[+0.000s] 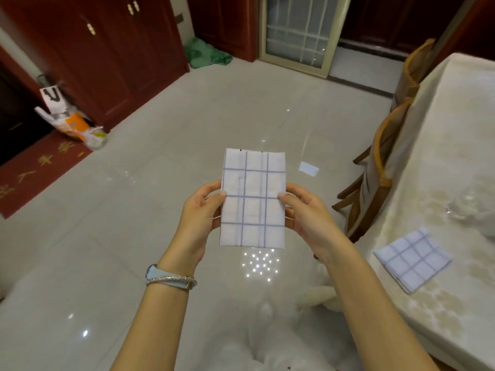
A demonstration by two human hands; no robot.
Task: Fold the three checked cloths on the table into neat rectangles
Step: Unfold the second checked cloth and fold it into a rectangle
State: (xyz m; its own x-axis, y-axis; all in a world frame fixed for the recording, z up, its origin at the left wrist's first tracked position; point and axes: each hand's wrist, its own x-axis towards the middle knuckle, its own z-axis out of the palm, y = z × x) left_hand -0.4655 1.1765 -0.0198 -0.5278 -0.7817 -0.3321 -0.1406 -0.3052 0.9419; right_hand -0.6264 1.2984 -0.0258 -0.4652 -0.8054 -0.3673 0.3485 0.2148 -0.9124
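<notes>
The person holds a white checked cloth (251, 199), crossed by thin blue-grey lines and folded into a tall, narrow rectangle, upright in the air over the glossy pale tiled floor (160, 183). The left hand (199, 212) pinches the cloth's left long edge, thumb on the front face and fingers curled behind. The right hand (308, 215) mirrors it on the right edge at the same height. Both hands grip about the middle of the cloth, so its upper part stands free above them and its lower part hangs below.

The fold looks square, with both long sides straight and parallel. To do this step well, the person should keep both pinches level so the layers do not slide. They should check that the check lines run unbroken to each edge. If one more fold is wanted, the top edge should come down to meet the bottom edge, corner on corner.

The cloth lies between the hands and well apart from the bench (442, 156), which is covered in a cream patterned cloth and lies to the person's right. A second checked cloth (412, 259), folded into a near-square, lies flat near the bench's front edge. A pale blurred shape (471, 207) farther along the bench may be the third cloth, though it is too smeared to tell.
</notes>
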